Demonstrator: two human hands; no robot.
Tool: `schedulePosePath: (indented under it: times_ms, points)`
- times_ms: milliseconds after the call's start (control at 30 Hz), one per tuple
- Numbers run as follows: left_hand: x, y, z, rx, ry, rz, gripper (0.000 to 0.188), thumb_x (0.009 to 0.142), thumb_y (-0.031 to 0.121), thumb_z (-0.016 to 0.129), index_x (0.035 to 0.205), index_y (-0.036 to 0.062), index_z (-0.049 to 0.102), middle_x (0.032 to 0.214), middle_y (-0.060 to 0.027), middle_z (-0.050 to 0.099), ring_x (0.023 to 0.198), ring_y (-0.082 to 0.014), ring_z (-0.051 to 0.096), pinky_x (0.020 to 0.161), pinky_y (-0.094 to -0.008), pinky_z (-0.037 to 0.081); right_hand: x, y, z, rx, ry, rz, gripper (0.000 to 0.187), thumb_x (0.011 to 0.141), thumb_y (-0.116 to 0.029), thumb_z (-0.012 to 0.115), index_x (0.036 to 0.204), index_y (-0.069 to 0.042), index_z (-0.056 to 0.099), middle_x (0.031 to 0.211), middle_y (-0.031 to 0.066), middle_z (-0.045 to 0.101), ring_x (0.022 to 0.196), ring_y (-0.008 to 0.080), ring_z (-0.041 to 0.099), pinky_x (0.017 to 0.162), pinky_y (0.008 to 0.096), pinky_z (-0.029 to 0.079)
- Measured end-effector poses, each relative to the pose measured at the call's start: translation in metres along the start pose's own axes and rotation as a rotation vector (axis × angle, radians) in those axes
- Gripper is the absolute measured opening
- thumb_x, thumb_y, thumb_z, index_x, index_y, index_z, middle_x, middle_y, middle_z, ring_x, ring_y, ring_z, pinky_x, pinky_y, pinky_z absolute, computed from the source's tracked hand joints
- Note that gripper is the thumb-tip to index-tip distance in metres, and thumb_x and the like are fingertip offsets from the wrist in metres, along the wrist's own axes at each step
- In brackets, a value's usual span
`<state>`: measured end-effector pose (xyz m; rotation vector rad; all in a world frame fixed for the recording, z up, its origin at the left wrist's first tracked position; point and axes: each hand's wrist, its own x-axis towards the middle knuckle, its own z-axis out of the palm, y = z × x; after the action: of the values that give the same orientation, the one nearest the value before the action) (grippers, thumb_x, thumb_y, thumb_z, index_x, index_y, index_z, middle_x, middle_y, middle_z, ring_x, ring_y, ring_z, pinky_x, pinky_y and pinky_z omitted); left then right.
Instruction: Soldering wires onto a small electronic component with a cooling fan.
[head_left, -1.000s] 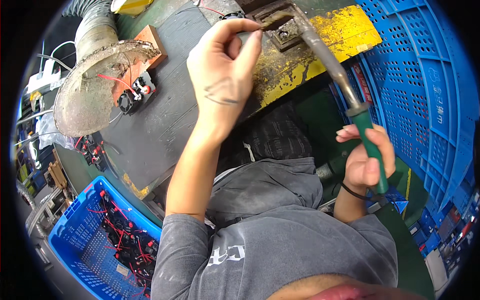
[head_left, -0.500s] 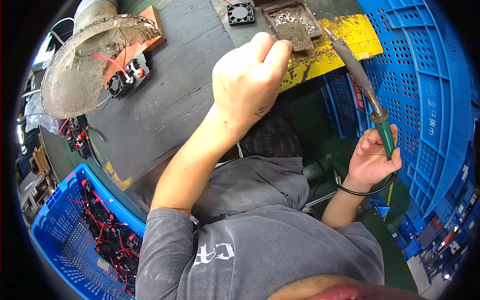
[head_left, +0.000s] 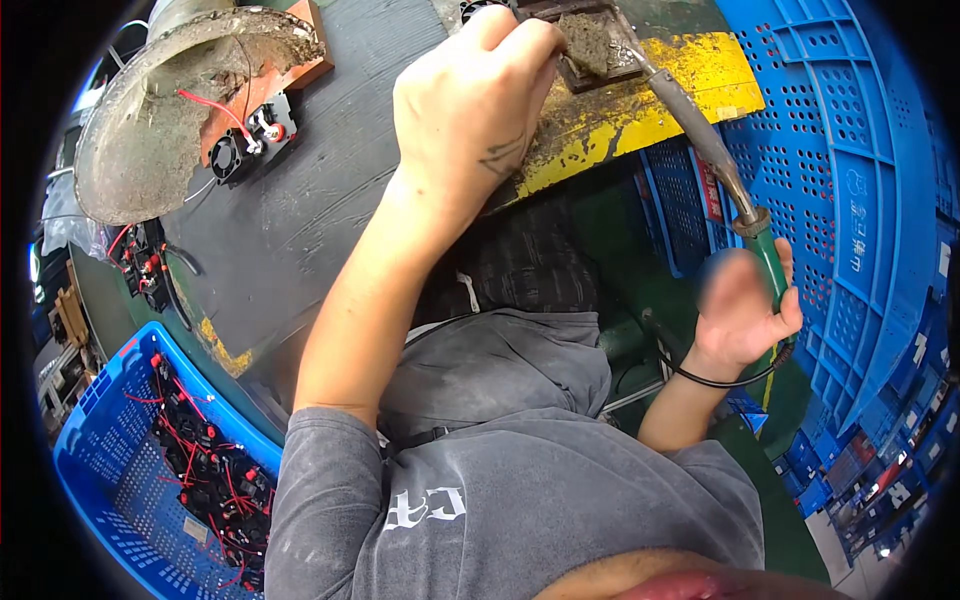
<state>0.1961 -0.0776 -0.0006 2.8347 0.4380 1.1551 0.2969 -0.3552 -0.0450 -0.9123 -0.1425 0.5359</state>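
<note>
My left hand is closed, with a grey-brown fibrous pad at its fingertips, above a shallow dark tray holding silvery bits. The grip itself is mostly hidden behind the fingers. In my right hand is a soldering iron, held by its green handle with the fingers wrapped around it. The iron's long metal shaft slants up and left, and its front end reaches over the tray beside the pad. A small black fan sits behind my left hand, partly covered by it.
A dark bench with a worn yellow edge carries a dusty clear hood and another fan with red wires. Blue perforated crates stand right. A blue basket of wired black parts is lower left.
My left hand has moved up and slightly left, and the pad has shifted up with it. The iron's front end has moved up and left over the tray.
</note>
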Motion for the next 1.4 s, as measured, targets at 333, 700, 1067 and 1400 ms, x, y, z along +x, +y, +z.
schedulePosePath:
  times_ms: [333, 700, 1067, 1400]
  points:
    - [-0.045, -0.006, 0.020, -0.117, -0.123, -0.203, 0.013, 0.082, 0.012, 0.075, 0.093, 0.0159, 0.071, 0.075, -0.0028, 0.055, 0.065, -0.0226, 0.060, 0.058, -0.0332, 0.048, 0.003, 0.002, 0.004, 0.017, 0.027, 0.096, 0.055, 0.098, -0.043, 0.045, 0.132, -0.002, 0.057, 0.084, 0.0151, 0.064, 0.067, 0.0220, 0.057, 0.047, 0.0269, 0.046]
    - [-0.022, 0.002, -0.002, -0.137, -0.089, -0.169, 0.010, 0.081, 0.012, 0.073, 0.088, 0.0138, 0.067, 0.074, -0.0058, 0.054, 0.063, -0.0252, 0.059, 0.056, -0.0337, 0.048, 0.006, 0.010, 0.004, 0.047, 0.176, 0.222, 0.055, 0.100, -0.045, 0.043, 0.131, -0.002, 0.058, 0.079, 0.0121, 0.060, 0.063, 0.0185, 0.053, 0.044, 0.0240, 0.041]
    - [-0.034, -0.024, 0.062, -0.343, 0.602, 0.154, 0.013, 0.079, 0.015, 0.075, 0.087, 0.0127, 0.065, 0.073, -0.0083, 0.050, 0.059, -0.0272, 0.058, 0.053, -0.0358, 0.047, 0.007, -0.002, 0.004, -0.218, 0.073, 0.116, 0.055, 0.104, -0.047, 0.040, 0.131, -0.002, 0.056, 0.084, 0.0139, 0.065, 0.064, 0.0194, 0.059, 0.043, 0.0243, 0.044]
    - [-0.034, -0.024, 0.065, -0.325, 0.642, 0.160, 0.015, 0.078, 0.013, 0.076, 0.089, 0.0117, 0.066, 0.074, -0.0090, 0.051, 0.060, -0.0282, 0.058, 0.053, -0.0361, 0.047, 0.016, -0.026, -0.002, -0.488, -0.198, 0.008, 0.048, 0.098, -0.034, 0.058, 0.129, 0.003, 0.051, 0.095, 0.0254, 0.068, 0.071, 0.0257, 0.068, 0.051, 0.0289, 0.054]
